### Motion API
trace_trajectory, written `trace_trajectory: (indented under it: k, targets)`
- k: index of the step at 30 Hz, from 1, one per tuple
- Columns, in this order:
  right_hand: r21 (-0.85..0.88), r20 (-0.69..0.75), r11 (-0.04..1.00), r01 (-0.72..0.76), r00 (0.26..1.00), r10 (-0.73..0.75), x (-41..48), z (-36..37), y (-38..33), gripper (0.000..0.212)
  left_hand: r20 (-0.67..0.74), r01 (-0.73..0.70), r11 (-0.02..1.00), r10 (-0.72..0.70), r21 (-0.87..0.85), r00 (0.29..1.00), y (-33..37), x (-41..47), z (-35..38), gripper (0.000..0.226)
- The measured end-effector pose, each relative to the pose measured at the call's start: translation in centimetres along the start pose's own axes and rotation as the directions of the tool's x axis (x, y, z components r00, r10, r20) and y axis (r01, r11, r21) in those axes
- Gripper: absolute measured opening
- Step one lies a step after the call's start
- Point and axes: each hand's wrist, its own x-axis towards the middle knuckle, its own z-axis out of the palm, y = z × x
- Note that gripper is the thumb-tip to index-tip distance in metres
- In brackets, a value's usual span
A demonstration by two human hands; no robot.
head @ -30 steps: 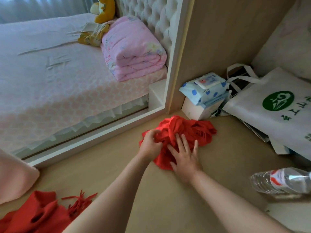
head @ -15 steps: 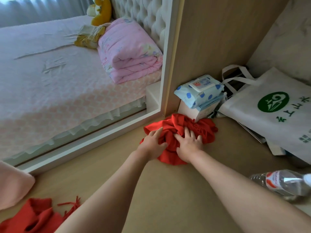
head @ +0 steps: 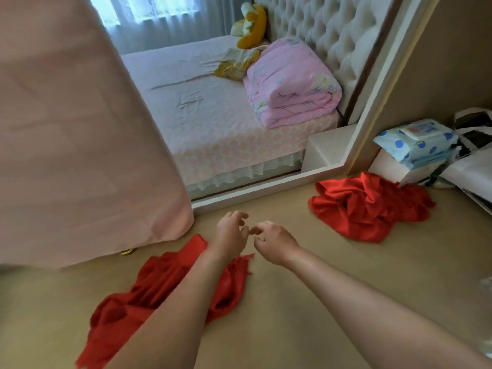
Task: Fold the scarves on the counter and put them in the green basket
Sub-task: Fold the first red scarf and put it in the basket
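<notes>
Soft daylight enters through the sheer curtain point(head: 159, 22) at the top, lighting the worktop point(head: 306, 302) evenly with only faint shadows, while the whole frame is slightly motion-blurred and straight lines bow toward the edges.

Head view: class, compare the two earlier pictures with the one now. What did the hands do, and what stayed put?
Both hands let go of the crumpled red scarf by the wipes pack and drew back toward the person. The left hand and right hand now hover empty over the counter near the fringed scarf. Both scarves stay unfolded; the wipes pack has not moved.
</notes>
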Motion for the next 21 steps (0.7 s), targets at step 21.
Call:
trace_trajectory:
  k: [21]
  targets:
    - [-0.023, -0.26, 0.986, -0.164, 0.953, 0.153, -3.4, 14.7, -12.6, 0.027, 0.144, 0.063, 0.996, -0.071, 0.063, 0.987, -21.2, -16.1, -10.9, 0.027]
